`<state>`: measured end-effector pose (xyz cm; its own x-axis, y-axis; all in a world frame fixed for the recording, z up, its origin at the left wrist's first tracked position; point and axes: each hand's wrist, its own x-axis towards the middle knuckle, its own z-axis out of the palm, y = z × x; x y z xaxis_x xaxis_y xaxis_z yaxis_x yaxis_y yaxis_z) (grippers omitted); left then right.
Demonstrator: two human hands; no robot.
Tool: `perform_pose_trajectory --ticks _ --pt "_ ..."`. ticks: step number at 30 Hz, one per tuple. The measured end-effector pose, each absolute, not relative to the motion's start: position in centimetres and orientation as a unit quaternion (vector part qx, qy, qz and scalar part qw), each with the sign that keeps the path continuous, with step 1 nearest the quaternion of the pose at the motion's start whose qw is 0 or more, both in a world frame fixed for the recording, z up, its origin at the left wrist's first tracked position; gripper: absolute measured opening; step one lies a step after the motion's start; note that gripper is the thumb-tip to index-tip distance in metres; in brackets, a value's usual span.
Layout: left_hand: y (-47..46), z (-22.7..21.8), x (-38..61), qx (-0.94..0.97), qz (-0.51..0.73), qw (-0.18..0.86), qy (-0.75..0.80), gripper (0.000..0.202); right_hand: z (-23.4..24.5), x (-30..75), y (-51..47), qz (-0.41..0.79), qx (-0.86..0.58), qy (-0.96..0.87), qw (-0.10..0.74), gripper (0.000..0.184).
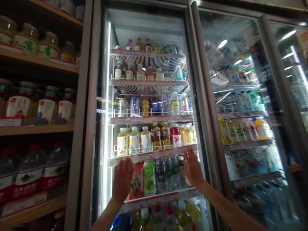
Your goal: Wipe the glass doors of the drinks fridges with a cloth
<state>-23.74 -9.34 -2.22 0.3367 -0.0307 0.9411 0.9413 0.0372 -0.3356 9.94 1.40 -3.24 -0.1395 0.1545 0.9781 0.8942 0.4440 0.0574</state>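
Observation:
A glass-doored drinks fridge (149, 119) stands before me, its shelves lit and filled with bottles and cans. My left hand (123, 178) is raised at the lower left of the glass, blurred, with nothing seen in it and its fingers loosely apart. Behind it are a red drink carton (137, 183) and a green drink bottle (149, 178). My right hand (192, 167) is up at the lower right with fingers stretched out, holding nothing. It overlaps the shelf edge beside the dark-capped bottle (181, 165). Whether either hand touches the glass I cannot tell.
On the left, a wooden shelf unit (36, 130) bears jars and large red-capped water bottles (30, 170). A metal door frame (209, 112) runs up the right side. Further right, a second glass fridge door (243, 115) shows more drinks and reflected ceiling lights.

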Motion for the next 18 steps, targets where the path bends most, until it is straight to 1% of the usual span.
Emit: perform_pose_trajectory --ticks 2,3,4,7,9,11,14,15,16,18 --pt "-8.8 -2.0 -23.2 -0.658 -0.31 0.599 -0.335 0.053 -3.0 10.2 1.2 -0.367 -0.387 -0.664 0.525 0.063" --pt "-8.7 -1.4 -23.6 -0.67 -0.295 0.599 -0.324 0.052 -2.6 10.5 1.1 -0.377 -0.379 -0.665 0.521 0.062" --pt "-8.8 -0.6 -24.2 -0.656 -0.312 0.6 -0.336 0.051 -2.0 10.7 1.0 -0.387 -0.371 -0.667 0.517 0.061" --pt "-9.1 2.6 -26.2 -0.503 -0.463 0.583 -0.439 0.052 0.4 11.2 0.9 -0.4 -0.368 -0.664 0.514 0.058" --pt "-8.8 4.3 -26.2 -0.426 -0.522 0.572 -0.469 0.051 2.1 11.1 1.1 -0.394 -0.378 -0.657 0.52 0.056" --pt "-8.3 5.1 -25.4 -0.473 -0.477 0.594 -0.442 0.048 3.2 10.8 1.5 -0.39 -0.375 -0.662 0.519 0.055" --pt "-8.1 6.3 -25.3 -0.63 -0.32 0.616 -0.35 0.043 3.4 10.2 2.0 -0.39 -0.359 -0.675 0.513 0.057" --pt "-8.4 7.1 -25.8 -0.646 -0.305 0.612 -0.34 0.041 3.3 10.1 2.0 -0.389 -0.357 -0.675 0.514 0.058" --pt "-8.8 8.0 -26.5 -0.632 -0.325 0.609 -0.353 0.039 3.1 10.1 2.0 -0.388 -0.356 -0.676 0.514 0.059" --pt "-9.6 9.9 -27.6 -0.529 -0.436 0.592 -0.425 0.039 2.9 9.9 2.0 -0.386 -0.356 -0.676 0.517 0.06"
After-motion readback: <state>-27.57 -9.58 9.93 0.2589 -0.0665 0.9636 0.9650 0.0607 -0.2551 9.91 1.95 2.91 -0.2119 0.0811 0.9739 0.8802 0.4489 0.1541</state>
